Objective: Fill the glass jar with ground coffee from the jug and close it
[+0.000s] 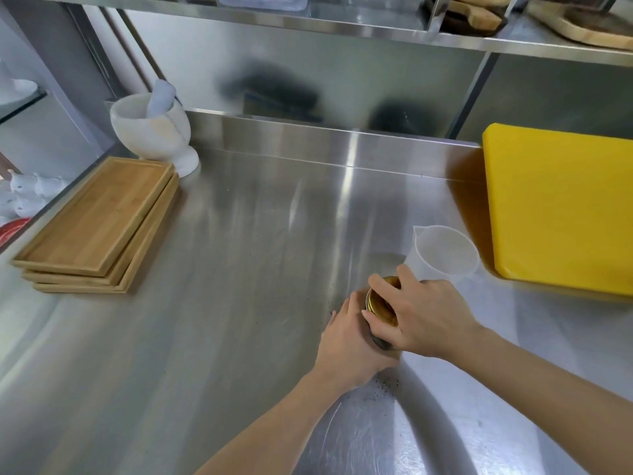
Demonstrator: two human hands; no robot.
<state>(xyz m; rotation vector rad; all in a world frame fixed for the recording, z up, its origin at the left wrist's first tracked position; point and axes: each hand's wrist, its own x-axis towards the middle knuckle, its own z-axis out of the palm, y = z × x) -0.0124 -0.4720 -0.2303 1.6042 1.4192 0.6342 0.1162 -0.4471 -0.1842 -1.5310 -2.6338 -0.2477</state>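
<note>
At the near edge of the steel bench (239, 269), two bare forearms reach in from the bottom of the view, and a scatter of dark coffee grains (385, 385) lies on the metal just beside the left wrist. A little farther in, the left hand (349, 347) is wrapped around the side of the glass jar (378, 341), fingers curled closed on it; only a dark sliver of the jar's body shows between the two hands. The right hand (424, 317) comes over from the right and clamps down on the gold lid (376, 303), thumb at the near rim and fingers curved over the far rim, so the lid sits on top of the jar's mouth. Whether the lid is fully seated cannot be told. Just behind the right hand stands the clear plastic jug (442, 255), upright, spout toward the far left, and it looks empty. To its right, touching the bench's right side, lies a thick yellow cutting board (561, 207). Well apart on the left sits a stack of three bamboo trays (99, 224). Beyond them, at the far left corner, stands a white marble mortar (154, 132) with its pestle (162, 97) leaning inside. Above runs a steel shelf (342, 29).
</note>
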